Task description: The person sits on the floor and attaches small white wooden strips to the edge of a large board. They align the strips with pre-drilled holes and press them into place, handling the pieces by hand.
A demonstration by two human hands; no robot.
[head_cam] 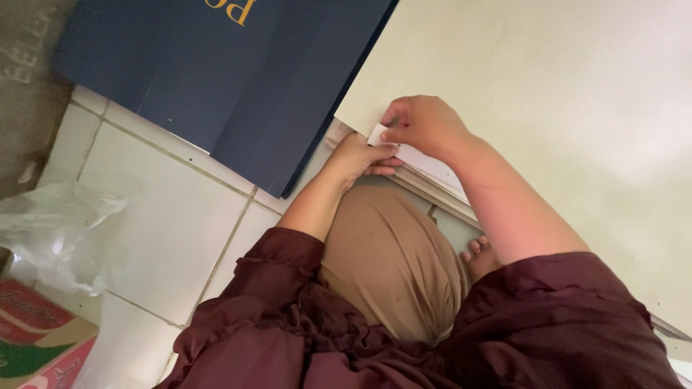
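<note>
far to my left a crumpled clear plastic bag (61, 230) lies on the white tiled floor (173, 216), and below it, in the corner, sits a cardboard box (36, 338) printed in red and green. above them, running toward the middle, a stack of dark blue sheets (238, 79) lies flat on the tiles, its lower corner pointing near my wrist. my left hand (360, 157) comes next: it reaches out past my knee, which is covered in tan cloth (393, 259), with the fingers curled in under the edge of the big cream board (548, 94); it seems to press or pinch at that edge, though the fingertips are partly hidden and i cannot tell just what they grip. just right of it and touching it, my right hand (425, 124) is closed in a pinch, thumb and forefinger holding a small white piece (378, 134), like a bit of tape or paper, right at the near corner of the board. a pale strip (432, 164) runs along that edge below my right wrist. the board spreads away to the right and fills that side. my maroon sleeves (548, 317) gather at the bottom, and my bare toes (477, 252) peek out between knee and right forearm.
</note>
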